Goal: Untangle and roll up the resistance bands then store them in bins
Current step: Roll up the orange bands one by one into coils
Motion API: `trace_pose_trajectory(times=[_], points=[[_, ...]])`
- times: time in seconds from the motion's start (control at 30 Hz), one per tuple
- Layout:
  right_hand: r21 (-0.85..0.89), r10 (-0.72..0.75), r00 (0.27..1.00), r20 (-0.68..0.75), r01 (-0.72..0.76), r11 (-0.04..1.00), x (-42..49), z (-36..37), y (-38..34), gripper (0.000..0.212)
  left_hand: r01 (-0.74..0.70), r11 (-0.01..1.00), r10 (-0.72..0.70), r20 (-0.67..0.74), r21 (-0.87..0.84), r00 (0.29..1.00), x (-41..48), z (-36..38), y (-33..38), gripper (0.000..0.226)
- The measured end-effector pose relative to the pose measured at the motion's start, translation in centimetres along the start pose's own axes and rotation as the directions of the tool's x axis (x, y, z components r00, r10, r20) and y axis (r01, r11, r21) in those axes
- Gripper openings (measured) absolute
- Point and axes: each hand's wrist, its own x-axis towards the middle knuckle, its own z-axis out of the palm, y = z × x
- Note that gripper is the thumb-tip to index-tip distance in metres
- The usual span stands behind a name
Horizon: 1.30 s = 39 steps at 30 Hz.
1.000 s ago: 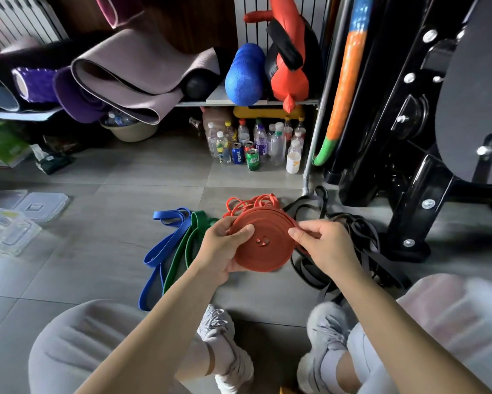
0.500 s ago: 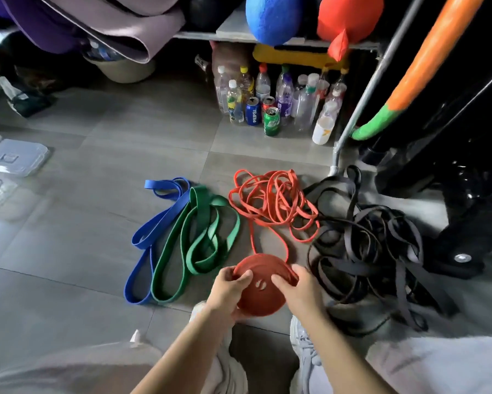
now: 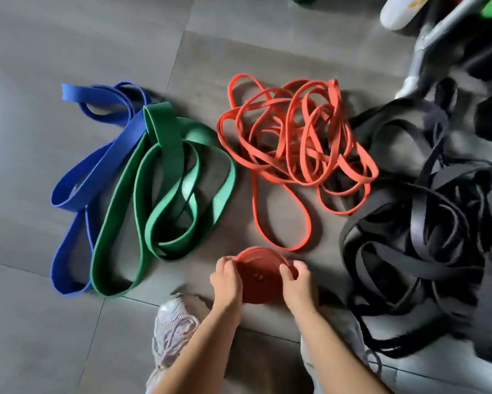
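A tightly rolled red band forms a flat disc low over the grey floor. My left hand grips its left rim and my right hand grips its right rim, fingers curled over the edge. Just beyond lies a tangled pile of thin red-orange bands, one loop trailing toward the disc. A wide green band and a blue band lie loosely looped to the left. A heap of black bands fills the right side.
My pale sneaker stands on the floor tiles below the left hand. A metal rack leg and a white bottle sit at the top right, with dark equipment behind them.
My hands have lowered the rolled red disc from chest height down to the floor in front of my feet. My head has tilted down, so the shelf and bottles have left the view.
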Motion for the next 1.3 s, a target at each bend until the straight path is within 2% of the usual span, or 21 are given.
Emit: trace_pose_trajectory(times=[0.07, 0.13, 0.2, 0.27, 0.33, 0.47, 0.53, 0.67, 0.77, 0.83, 0.93, 1.03, 1.13, 1.27, 1.3], points=[[0.031, 0.007, 0.997, -0.07, -0.005, 0.999, 0.9, 0.4, 0.3, 0.035, -0.111, 0.985, 0.119, -0.051, 0.132, 0.992, 1.1, 0.7, -0.1, 0.023], [-0.012, -0.008, 0.994, -0.109, 0.007, 1.0, 1.0, 0.7, 0.2, 0.025, -0.208, 0.943, 0.24, -0.098, 0.258, 0.966, 1.4, 0.7, -0.2, 0.02], [-0.086, -0.006, 0.988, -0.153, -0.008, 0.996, 0.7, 1.1, 0.2, 0.018, -0.227, 0.882, 0.304, -0.13, 0.414, 0.944, 1.5, 0.4, -0.5, 0.017], [-0.167, -0.067, 0.974, -0.217, 0.031, 0.985, 0.5, 1.4, 0.2, 0.016, -0.214, 0.819, 0.325, -0.123, 0.533, 0.938, 1.6, -0.2, -0.8, 0.017], [-0.221, -0.111, 0.964, -0.242, 0.057, 0.974, 0.5, 1.5, 0.3, 0.016, -0.214, 0.828, 0.325, -0.131, 0.518, 0.937, 1.7, -0.7, -1.0, 0.022], [0.045, -0.038, 0.987, -0.159, 0.045, 0.998, 1.1, 1.2, 0.3, 0.015, -0.231, 0.855, 0.311, -0.105, 0.464, 0.944, 1.5, -0.8, -0.9, 0.016], [0.038, -0.05, 0.985, -0.166, 0.057, 0.998, 0.9, 0.7, 0.6, 0.01, -0.258, 0.839, 0.329, -0.069, 0.48, 0.942, 1.3, -0.7, -1.1, 0.015], [-0.135, -0.108, 0.988, -0.11, 0.093, 0.987, 1.1, -0.3, 0.8, 0.019, -0.301, 0.722, 0.37, 0.019, 0.623, 0.929, 1.0, -1.0, -0.9, 0.022], [0.015, -0.142, 0.989, -0.047, 0.143, 0.99, 2.3, -1.3, 0.0, 0.014, -0.331, 0.64, 0.398, 0.069, 0.694, 0.915, 1.1, -1.0, 0.1, 0.034], [-0.057, -0.218, 0.972, -0.092, 0.214, 0.975, 2.9, -2.1, -0.4, 0.018, -0.374, 0.642, 0.418, 0.104, 0.669, 0.902, 1.1, -0.4, 0.8, 0.04], [-0.361, -0.415, 0.9, -0.135, 0.345, 0.866, 3.6, -2.7, -0.6, 0.022, -0.382, 0.613, 0.388, 0.158, 0.691, 0.908, 1.2, 0.2, 1.5, 0.041], [-0.577, -0.451, 0.892, -0.02, 0.358, 0.734, 4.4, -3.2, -1.4, 0.026, -0.363, 0.61, 0.351, 0.171, 0.705, 0.921, 1.5, 0.1, 2.2, 0.041], [-0.591, -0.476, 0.879, 0.035, 0.403, 0.699, 4.6, -4.7, -2.7, 0.014, -0.354, 0.634, 0.337, 0.167, 0.687, 0.927, 1.2, -0.3, 3.0, 0.044], [-0.572, -0.614, 0.789, -0.006, 0.501, 0.649, 3.1, -7.2, -4.7, 0.012, -0.344, 0.615, 0.324, 0.17, 0.71, 0.931, 0.0, -0.9, 4.7, 0.036], [-0.618, -0.659, 0.752, 0.015, 0.525, 0.585, 2.2, -7.8, -5.2, 0.011, -0.363, 0.593, 0.335, 0.19, 0.719, 0.923, -0.7, -0.9, 5.2, 0.034]])
